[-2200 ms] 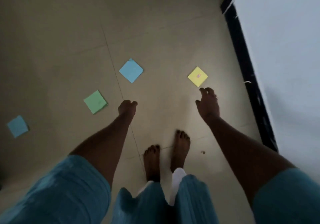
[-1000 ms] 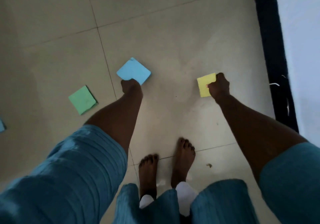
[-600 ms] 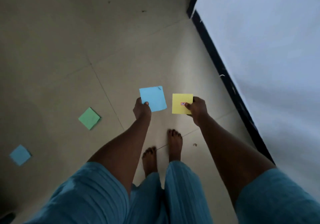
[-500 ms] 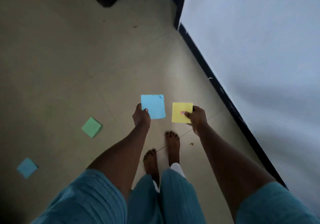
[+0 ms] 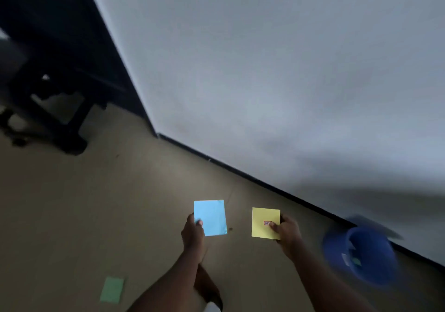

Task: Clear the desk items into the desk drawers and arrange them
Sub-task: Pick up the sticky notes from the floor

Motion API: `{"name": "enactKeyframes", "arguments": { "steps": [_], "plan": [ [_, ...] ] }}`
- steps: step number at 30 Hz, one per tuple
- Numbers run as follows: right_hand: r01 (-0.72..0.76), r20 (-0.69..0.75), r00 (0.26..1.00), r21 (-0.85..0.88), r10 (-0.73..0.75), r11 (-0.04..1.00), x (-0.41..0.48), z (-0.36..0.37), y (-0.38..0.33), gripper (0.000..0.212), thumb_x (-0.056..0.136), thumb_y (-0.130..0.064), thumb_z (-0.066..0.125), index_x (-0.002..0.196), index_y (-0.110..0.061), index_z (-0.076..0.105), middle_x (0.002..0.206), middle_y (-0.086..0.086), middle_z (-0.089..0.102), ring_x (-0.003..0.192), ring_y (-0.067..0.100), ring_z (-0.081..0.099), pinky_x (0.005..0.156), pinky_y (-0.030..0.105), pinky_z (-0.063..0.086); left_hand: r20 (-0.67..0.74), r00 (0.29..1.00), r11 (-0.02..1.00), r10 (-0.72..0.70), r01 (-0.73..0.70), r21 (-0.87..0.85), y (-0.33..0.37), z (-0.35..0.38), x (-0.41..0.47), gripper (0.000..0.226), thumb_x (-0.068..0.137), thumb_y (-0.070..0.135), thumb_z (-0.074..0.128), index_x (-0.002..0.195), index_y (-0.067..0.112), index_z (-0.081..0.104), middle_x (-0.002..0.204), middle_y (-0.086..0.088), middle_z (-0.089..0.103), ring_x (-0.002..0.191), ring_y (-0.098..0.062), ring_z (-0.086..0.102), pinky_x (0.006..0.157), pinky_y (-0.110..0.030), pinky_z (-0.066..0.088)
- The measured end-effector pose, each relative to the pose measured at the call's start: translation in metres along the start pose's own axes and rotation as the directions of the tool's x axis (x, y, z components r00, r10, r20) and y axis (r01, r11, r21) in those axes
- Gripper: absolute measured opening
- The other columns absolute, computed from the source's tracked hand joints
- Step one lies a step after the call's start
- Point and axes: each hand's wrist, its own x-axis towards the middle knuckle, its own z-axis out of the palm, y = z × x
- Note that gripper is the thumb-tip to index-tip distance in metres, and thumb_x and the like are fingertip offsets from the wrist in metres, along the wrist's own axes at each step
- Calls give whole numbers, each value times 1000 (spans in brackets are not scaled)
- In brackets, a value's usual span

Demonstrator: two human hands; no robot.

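Observation:
My left hand [image 5: 192,235] pinches the lower left edge of a light blue square note pad [image 5: 210,216] and holds it up above the floor. A yellow square note pad [image 5: 263,220] with a small red mark sits in my right hand [image 5: 287,233], gripped at its right edge. Both pads face me, side by side and apart. On the beige tiled floor at the lower left lies a green note pad [image 5: 112,289].
A pale wall [image 5: 289,70] with a dark skirting fills the right and top. A blue bucket [image 5: 363,255] stands at the wall on the right, blurred. Dark furniture legs [image 5: 48,109] stand at the upper left. One of my feet shows below my left arm.
I bent down, took the blue pad with my left hand and the yellow pad with my right, then rose. My view has swung up toward the wall; the bucket has come into sight.

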Motion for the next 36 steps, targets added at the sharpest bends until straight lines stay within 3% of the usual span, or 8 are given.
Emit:
{"name": "enactKeyframes", "arguments": {
  "steps": [5, 10, 13, 15, 19, 25, 30, 36],
  "plan": [
    [54, -119, 993, 238, -26, 970, -52, -76, -8, 35, 91, 11, 48, 124, 0, 49, 88, 9, 59, 71, 18, 54, 65, 31, 45, 129, 976, 975, 175, -190, 118, 38, 22, -67, 38, 96, 7, 46, 133, 5, 51, 128, -15, 60, 118, -33, 54, 93, -31, 41],
    [153, -265, 963, 378, -52, 913, -120, -159, -6, 36, 92, 8, 49, 127, 0, 47, 104, 15, 55, 91, 27, 54, 86, 47, 47, 213, 915, 915, 342, -376, 149, 76, 48, -141, 37, 95, 9, 50, 132, 8, 55, 121, -16, 64, 110, -34, 58, 85, -29, 42],
    [200, -357, 933, 399, -50, 895, -148, -211, 5, 36, 90, 7, 52, 124, -2, 49, 103, 16, 58, 90, 29, 56, 68, 40, 52, 294, 856, 870, 426, -476, 126, 107, 67, -189, 36, 95, 10, 52, 130, 8, 57, 118, -15, 65, 106, -31, 60, 77, -23, 39],
    [223, -429, 903, 397, -35, 890, -161, -247, 10, 37, 88, 8, 56, 124, 1, 51, 99, 18, 60, 82, 29, 59, 59, 36, 52, 363, 810, 857, 462, -512, 52, 131, 85, -221, 38, 94, 7, 53, 132, 8, 55, 119, -16, 64, 99, -29, 62, 82, -31, 51],
    [288, -553, 833, 426, -5, 858, -191, -313, 4, 37, 86, 7, 58, 122, 3, 52, 101, 18, 62, 93, 32, 60, 87, 50, 52, 465, 743, 862, 482, -496, -101, 182, 124, -273, 40, 92, 0, 55, 132, 6, 55, 118, -17, 63, 95, -28, 60, 89, -44, 55],
    [432, -702, 706, 531, 93, 729, -222, -406, 0, 43, 87, 8, 57, 128, 2, 48, 101, 16, 60, 88, 28, 60, 58, 31, 49, 636, 538, 746, 554, -660, -92, 248, 216, -336, 35, 91, 6, 59, 126, 4, 60, 102, -12, 66, 93, -28, 64, 90, -43, 55],
    [519, -768, 593, 595, 242, 613, -246, -462, 30, 45, 87, 7, 57, 130, 0, 44, 119, 21, 59, 105, 33, 61, 88, 45, 52, 794, 342, 694, 503, -707, -135, 268, 290, -404, 33, 93, 6, 57, 126, -3, 57, 109, -16, 65, 91, -23, 60, 70, -29, 54],
    [548, -771, 489, 636, 409, 543, -250, -539, 93, 39, 84, 4, 62, 121, -4, 51, 109, 17, 63, 96, 34, 63, 85, 46, 54, 930, 150, 688, 334, -713, -132, 265, 390, -481, 37, 93, 4, 56, 129, -4, 53, 107, -14, 63, 95, -22, 60, 69, -25, 53]
  ]
}}
